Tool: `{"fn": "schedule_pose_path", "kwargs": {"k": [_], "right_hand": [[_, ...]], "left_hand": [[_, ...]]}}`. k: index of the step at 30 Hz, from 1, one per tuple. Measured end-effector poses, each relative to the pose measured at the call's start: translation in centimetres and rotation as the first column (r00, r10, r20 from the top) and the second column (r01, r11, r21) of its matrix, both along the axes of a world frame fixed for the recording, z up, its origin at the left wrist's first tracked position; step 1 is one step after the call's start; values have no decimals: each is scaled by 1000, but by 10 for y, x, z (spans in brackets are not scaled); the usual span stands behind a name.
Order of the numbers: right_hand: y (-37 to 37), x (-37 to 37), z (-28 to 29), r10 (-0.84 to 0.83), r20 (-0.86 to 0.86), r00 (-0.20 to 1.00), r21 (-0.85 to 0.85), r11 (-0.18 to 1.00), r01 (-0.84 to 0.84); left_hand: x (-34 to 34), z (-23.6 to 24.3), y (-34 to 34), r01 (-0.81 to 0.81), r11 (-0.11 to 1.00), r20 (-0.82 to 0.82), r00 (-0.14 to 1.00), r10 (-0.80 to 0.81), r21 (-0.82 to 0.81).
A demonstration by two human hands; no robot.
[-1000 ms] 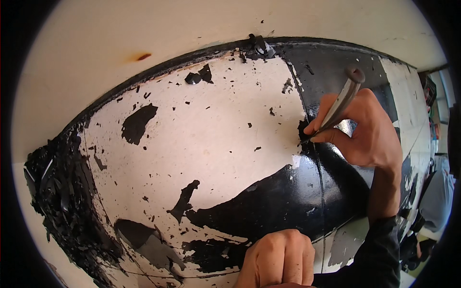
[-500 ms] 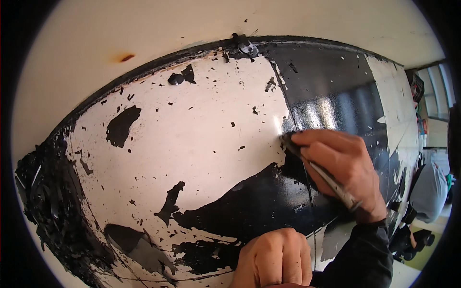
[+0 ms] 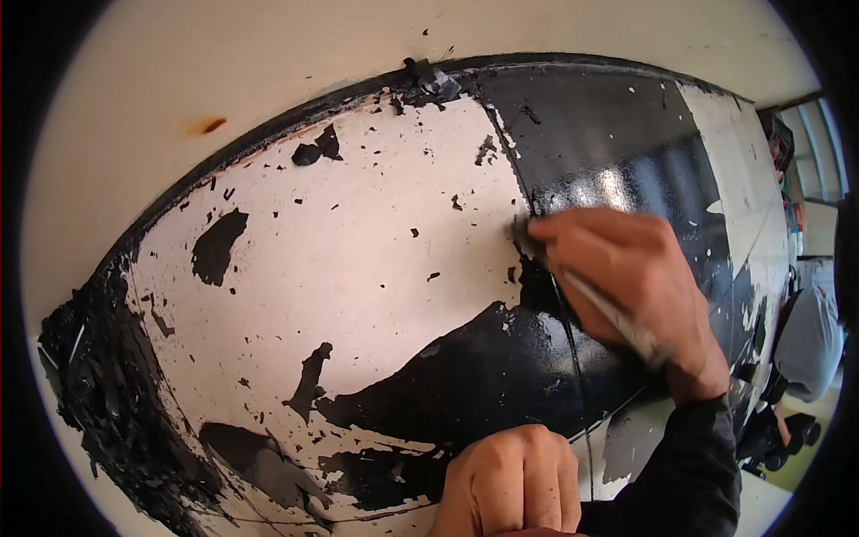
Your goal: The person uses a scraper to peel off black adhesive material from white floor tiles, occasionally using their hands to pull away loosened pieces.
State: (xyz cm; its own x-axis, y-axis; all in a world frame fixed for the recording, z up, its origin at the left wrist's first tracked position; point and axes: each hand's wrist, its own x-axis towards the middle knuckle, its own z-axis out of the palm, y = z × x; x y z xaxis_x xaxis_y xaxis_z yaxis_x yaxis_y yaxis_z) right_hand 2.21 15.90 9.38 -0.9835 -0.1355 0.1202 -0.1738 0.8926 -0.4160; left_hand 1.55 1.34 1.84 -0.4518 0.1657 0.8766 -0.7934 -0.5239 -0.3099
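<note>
A gray tool (image 3: 617, 318) is sitting in the tightly wrapped right hand (image 3: 626, 268), toward the right edge of the white-and-black surface (image 3: 358, 259). The left hand (image 3: 514, 488) is making a fist by the near edge; I cannot tell what's inside. Black scraps (image 3: 116, 394) are piling at the left edge.

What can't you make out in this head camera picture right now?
In the head view:
Metal tool: tip blurred, part covered by the right hand.
Left hand: fingertips hidden by its folded fingers; wrist cut off by the lower edge.
Black flake heap: covers the surface beneath.
Person in grey: too small to tell what they handle.
</note>
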Motion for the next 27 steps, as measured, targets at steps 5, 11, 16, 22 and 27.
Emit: {"fn": "schedule_pose_path", "kwargs": {"k": [5,11,16,22,27], "right_hand": [[0,-6,-4,11,-33,999,-30,999,-12],[-3,2,0,85,54,995,-97,992,-79],[13,-19,2,-52,30,998,-41,998,54],[-4,18,13,-39,112,993,-123,991,52],[11,3,8,-57,65,996,-7,998,57]], "left_hand": [[4,-2,1,-8,1000,25,1000,8,-12],[35,0,-24,40,952,187,982,19,-304],[2,-2,3,10,1000,-11,1000,-10,3],[6,-3,2,18,999,40,999,-16,-41],[1,-3,6,8,1000,-37,999,-8,0]]}}
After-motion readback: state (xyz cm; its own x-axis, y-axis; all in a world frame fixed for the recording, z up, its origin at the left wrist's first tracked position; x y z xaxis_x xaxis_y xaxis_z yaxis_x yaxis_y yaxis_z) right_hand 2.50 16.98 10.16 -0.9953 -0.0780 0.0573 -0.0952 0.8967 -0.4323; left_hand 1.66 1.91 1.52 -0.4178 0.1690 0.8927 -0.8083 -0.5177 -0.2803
